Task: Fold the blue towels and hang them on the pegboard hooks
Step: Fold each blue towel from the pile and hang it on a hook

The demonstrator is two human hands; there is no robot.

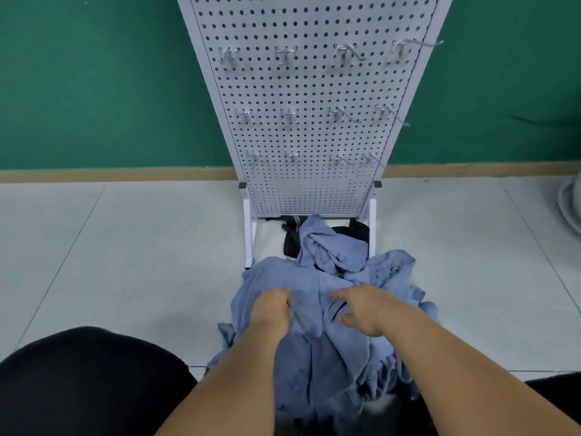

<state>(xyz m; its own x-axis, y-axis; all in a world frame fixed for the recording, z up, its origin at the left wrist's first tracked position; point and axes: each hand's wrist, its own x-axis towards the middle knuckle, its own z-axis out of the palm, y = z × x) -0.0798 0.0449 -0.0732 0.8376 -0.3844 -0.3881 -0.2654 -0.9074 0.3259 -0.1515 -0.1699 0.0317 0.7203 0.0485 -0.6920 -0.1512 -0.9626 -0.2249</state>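
Green wall behind the white pegboard (309, 89), hooks (287, 56) bare; on the floor (125, 247), left hand (273, 313) and right hand (364, 309) each grasp the heaped blue towels (330, 269).

Both your forearms are bare and reach forward from the bottom edge, converging toward the middle. Your left hand (273, 313) is knuckles-up, fingers curled under, pinching a fold of the blue towels (330, 357). Your right hand (364, 309) sits just beside it, not touching it, fingers bent down gripping the same cloth, thumb pointing toward the left hand.
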